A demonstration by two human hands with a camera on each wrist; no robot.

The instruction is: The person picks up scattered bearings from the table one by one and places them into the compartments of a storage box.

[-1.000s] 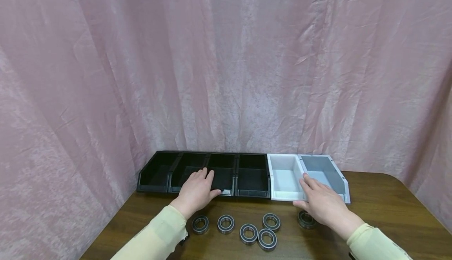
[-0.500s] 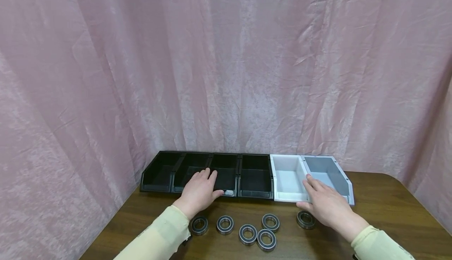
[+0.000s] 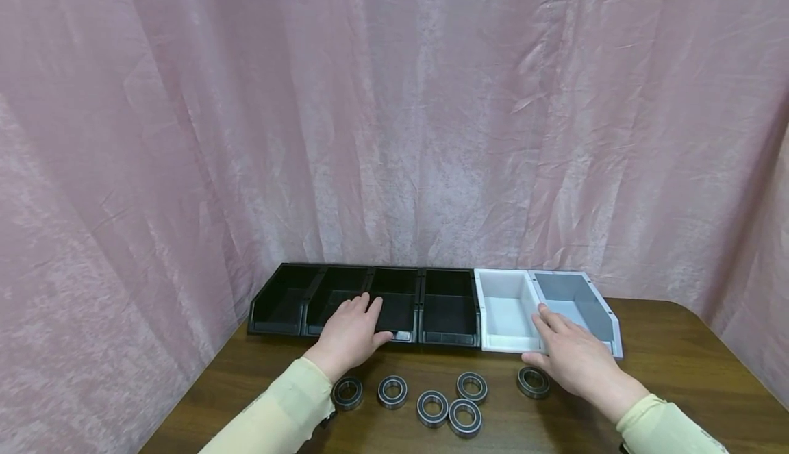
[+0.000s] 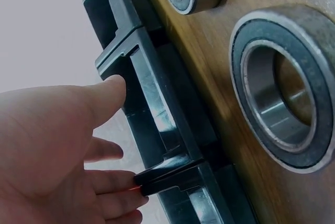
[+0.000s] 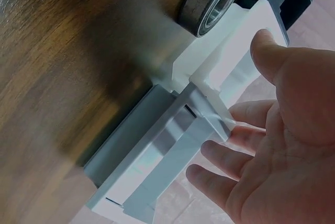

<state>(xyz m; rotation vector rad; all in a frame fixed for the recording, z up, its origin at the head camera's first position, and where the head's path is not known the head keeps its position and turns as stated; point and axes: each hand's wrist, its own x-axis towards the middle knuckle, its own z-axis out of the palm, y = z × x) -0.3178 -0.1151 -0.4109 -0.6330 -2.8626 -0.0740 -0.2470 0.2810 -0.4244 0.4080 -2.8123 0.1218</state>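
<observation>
A row of black bins (image 3: 451,303) adjoins a white bin (image 3: 507,307) and a grey bin (image 3: 570,296) on its right. My left hand (image 3: 348,334) lies over the black bins with fingers extended; in the left wrist view its fingertips touch the corner where two black bins meet. Over the white and grey bins is my right hand (image 3: 576,358), fingers straight, touching the edge between them in the right wrist view. Neither hand holds anything. Several ball bearings lie flat in front, including one bearing (image 3: 533,382) near the right hand and another (image 3: 348,394) beside the left sleeve.
The bins stand on a brown wooden table (image 3: 653,344), close to a pink curtain (image 3: 394,111). Two bearings, one (image 3: 433,409) and its neighbour (image 3: 465,418), touch or nearly touch; a third bearing (image 3: 472,387) lies just behind them.
The whole row of bins has shifted slightly to the right, and both hands have moved right with it. The bearings stay where they lie on the table.
</observation>
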